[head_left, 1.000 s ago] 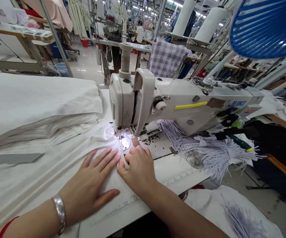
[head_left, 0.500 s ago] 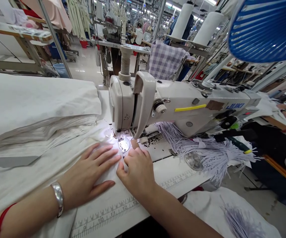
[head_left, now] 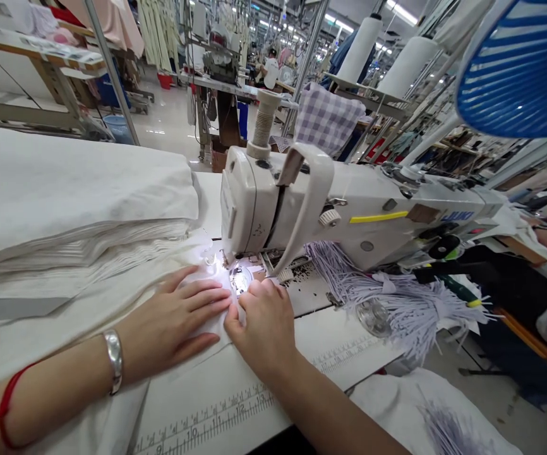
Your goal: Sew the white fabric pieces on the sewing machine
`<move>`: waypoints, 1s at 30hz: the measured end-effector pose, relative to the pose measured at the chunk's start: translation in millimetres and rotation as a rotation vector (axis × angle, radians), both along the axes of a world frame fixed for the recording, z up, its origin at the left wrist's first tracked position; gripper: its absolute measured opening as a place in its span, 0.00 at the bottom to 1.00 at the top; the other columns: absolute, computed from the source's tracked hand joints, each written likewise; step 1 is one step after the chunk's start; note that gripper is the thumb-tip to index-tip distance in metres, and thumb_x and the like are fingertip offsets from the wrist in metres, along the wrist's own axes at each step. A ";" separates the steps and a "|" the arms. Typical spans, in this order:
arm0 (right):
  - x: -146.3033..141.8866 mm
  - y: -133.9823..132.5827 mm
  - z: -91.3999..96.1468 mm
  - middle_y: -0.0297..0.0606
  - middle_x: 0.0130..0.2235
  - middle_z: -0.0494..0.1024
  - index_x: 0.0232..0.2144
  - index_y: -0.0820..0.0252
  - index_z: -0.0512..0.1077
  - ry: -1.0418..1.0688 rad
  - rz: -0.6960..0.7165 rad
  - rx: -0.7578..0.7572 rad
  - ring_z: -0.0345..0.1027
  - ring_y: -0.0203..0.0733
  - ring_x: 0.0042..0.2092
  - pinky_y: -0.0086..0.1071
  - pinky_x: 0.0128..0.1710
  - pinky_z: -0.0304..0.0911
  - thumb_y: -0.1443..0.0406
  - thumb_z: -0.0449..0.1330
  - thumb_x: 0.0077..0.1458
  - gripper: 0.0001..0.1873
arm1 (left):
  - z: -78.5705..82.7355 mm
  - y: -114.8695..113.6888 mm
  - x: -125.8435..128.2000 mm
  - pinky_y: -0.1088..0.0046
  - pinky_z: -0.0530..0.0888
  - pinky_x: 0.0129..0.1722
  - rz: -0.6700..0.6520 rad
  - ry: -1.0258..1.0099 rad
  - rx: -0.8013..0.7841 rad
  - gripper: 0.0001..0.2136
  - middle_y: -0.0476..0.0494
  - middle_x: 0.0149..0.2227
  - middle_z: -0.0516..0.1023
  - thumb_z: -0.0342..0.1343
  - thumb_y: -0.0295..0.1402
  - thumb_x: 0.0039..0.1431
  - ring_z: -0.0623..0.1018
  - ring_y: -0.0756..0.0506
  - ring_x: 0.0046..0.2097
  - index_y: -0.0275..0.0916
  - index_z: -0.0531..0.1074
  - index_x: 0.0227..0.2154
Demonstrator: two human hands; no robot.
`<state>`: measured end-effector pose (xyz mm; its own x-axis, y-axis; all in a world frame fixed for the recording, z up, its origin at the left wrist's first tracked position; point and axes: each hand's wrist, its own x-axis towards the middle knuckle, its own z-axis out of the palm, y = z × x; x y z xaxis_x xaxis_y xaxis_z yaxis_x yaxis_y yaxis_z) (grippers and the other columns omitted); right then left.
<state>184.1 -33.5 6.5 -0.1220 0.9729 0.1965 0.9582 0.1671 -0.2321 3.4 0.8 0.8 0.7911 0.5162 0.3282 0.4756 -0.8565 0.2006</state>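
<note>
My left hand (head_left: 174, 322) lies flat with its fingers spread on a piece of white fabric (head_left: 65, 335), just left of the needle plate (head_left: 239, 278). Beside it, my right hand (head_left: 261, 322) is curled, its fingertips pinching the fabric's edge right in front of the plate. Both hands sit under the head of a white sewing machine (head_left: 349, 208) whose lamp lights the needle area. I wear a silver bangle (head_left: 113, 360) and a red cord on the left wrist.
A tall stack of folded white fabric (head_left: 65, 202) fills the table's left. A bundle of pale lilac strips (head_left: 396, 297) lies right of the plate. A printed ruler (head_left: 216, 423) runs along the table's front edge. A blue fan guard (head_left: 520, 69) hangs upper right.
Both hands have slid the fabric a little forward toward the needle. My view has shifted slightly to the left, so the machine sits further right in the picture.
</note>
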 end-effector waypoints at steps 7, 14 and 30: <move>-2.1 3.7 -4.8 0.34 0.27 0.68 0.19 0.58 0.68 0.014 -0.013 0.048 0.59 0.39 0.31 0.38 0.42 0.55 0.65 0.54 0.50 0.10 | 1.4 9.7 -1.4 0.62 0.44 0.67 -0.068 -0.037 0.052 0.14 0.54 0.47 0.78 0.51 0.35 0.62 0.74 0.48 0.51 0.44 0.69 0.50; -2.8 8.0 -6.2 0.34 0.27 0.67 0.19 0.58 0.64 0.054 -0.032 0.057 0.60 0.39 0.32 0.37 0.40 0.53 0.66 0.53 0.49 0.09 | 2.6 21.9 -3.9 0.65 0.48 0.66 -0.123 -0.009 0.079 0.14 0.52 0.49 0.78 0.48 0.33 0.65 0.74 0.48 0.53 0.45 0.70 0.51; -7.3 18.2 -7.8 0.34 0.25 0.69 0.18 0.59 0.63 -0.042 -0.070 0.136 0.60 0.38 0.31 0.32 0.33 0.48 0.68 0.54 0.50 0.11 | 7.2 57.1 -14.5 0.70 0.50 0.62 -0.198 -0.036 0.032 0.14 0.53 0.48 0.78 0.42 0.34 0.68 0.73 0.49 0.51 0.47 0.72 0.46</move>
